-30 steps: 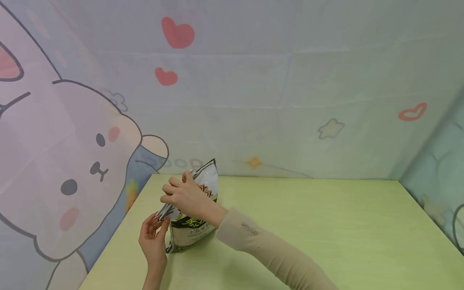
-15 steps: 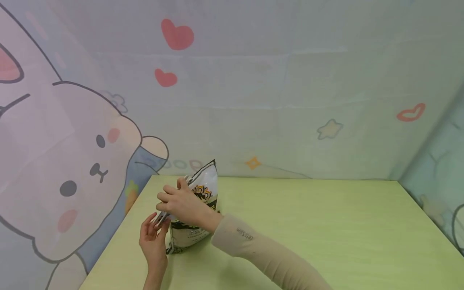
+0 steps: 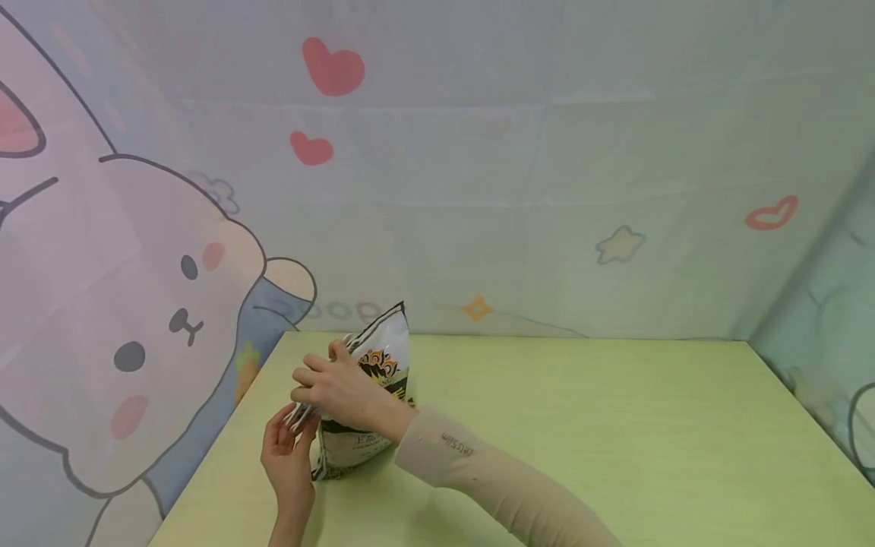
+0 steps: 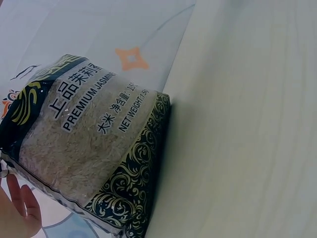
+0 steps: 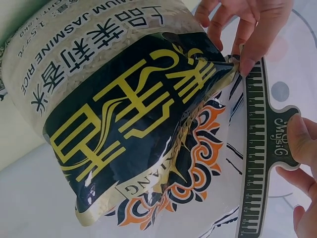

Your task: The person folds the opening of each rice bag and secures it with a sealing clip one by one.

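Note:
A bag of jasmine rice (image 3: 387,338) stands on the table, its clear window and dark patterned base showing in the left wrist view (image 4: 89,144). My right hand (image 3: 345,391) pinches the tab of a long bag clip (image 5: 257,148) printed with piano keys and a ruler scale. The clip lies along the bag's folded top edge; how far its jaws are apart is hard to tell. With thumb and fingertips my left hand (image 3: 290,456) pinches the top corner of the bag by the clip's end, as the right wrist view shows. Its fingertips are partly cut off in the left wrist view.
The pale green table (image 3: 581,425) stretches to the right of the bag. Behind it hangs a printed cloth (image 3: 513,190) with a rabbit, hearts and stars. A dark curved line (image 3: 857,425) shows at the far right edge.
My right hand has shifted slightly left and down along the bag's top edge, toward my left hand, with the clip. The left hand stays almost still, and more of the bag's print shows.

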Demonstrator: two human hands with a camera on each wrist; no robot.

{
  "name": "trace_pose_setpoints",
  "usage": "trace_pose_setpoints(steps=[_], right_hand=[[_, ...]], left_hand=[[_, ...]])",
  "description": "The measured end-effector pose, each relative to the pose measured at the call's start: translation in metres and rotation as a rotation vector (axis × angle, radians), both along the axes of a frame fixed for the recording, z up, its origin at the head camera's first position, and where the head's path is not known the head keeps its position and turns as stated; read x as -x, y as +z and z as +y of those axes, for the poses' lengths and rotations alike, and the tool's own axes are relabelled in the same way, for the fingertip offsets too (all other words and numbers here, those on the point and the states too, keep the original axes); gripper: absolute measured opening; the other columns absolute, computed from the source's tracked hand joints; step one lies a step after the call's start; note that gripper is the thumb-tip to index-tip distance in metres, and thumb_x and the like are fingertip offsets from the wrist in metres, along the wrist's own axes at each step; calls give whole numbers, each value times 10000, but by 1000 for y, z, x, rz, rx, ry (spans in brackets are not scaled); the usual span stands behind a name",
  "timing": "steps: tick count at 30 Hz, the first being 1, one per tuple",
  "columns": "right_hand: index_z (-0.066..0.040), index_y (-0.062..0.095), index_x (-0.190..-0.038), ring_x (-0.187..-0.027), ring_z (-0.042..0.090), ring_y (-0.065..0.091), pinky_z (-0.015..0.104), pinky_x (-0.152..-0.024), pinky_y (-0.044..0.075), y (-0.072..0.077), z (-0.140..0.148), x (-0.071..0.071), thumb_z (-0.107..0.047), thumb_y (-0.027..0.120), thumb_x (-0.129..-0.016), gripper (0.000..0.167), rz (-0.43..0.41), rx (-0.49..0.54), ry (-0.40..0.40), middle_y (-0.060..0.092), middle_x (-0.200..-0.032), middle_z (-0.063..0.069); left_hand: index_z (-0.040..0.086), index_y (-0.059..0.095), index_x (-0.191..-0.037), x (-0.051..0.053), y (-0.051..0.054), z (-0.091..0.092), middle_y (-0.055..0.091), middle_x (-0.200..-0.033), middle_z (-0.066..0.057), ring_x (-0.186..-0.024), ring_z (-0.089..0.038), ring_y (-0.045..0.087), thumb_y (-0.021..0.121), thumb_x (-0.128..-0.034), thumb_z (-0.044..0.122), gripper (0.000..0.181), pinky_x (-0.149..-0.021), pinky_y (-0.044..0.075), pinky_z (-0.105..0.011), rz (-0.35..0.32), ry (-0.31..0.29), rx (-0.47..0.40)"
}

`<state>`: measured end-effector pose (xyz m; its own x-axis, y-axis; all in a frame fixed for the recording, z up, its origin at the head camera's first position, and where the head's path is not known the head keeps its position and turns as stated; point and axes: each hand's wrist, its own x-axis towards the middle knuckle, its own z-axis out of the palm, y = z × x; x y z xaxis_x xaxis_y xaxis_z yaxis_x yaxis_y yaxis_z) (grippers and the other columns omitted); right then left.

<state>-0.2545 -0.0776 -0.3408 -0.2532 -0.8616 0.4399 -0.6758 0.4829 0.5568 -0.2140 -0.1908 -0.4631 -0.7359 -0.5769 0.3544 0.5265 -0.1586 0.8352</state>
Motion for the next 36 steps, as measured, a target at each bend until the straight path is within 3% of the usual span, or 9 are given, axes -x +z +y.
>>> trace_pose_setpoints(steps=[8, 17, 36], right_hand=[[-369, 581, -918, -876, 44, 406, 310, -801, 261, 0, -2, -5, -304, 503, -862, 116, -10, -40, -10, 504, -915, -180], [-371, 583, -899, -885, 40, 427, 308, -809, 283, -4, -6, -5, -341, 499, -844, 105, 37, -46, 7, 511, -918, -187], [-331, 540, -882, -867, 51, 413, 313, -793, 253, -5, -1, -3, -278, 491, -892, 73, 98, -30, 10, 486, -897, -189]], left_hand=[[58, 561, -1058, -2, 0, 0, 647, -934, 86, -832, -17, 613, 620, -782, -56, 305, -674, 512, -129, -32, 8, -3], [73, 565, -1039, -2, -2, -1, 642, -940, 90, -845, -20, 607, 610, -795, -46, 276, -689, 512, -133, -51, -1, -25], [76, 618, -947, 0, -1, 1, 656, -837, 105, -767, 2, 607, 642, -778, -22, 198, -602, 488, -120, -81, 58, -15]])
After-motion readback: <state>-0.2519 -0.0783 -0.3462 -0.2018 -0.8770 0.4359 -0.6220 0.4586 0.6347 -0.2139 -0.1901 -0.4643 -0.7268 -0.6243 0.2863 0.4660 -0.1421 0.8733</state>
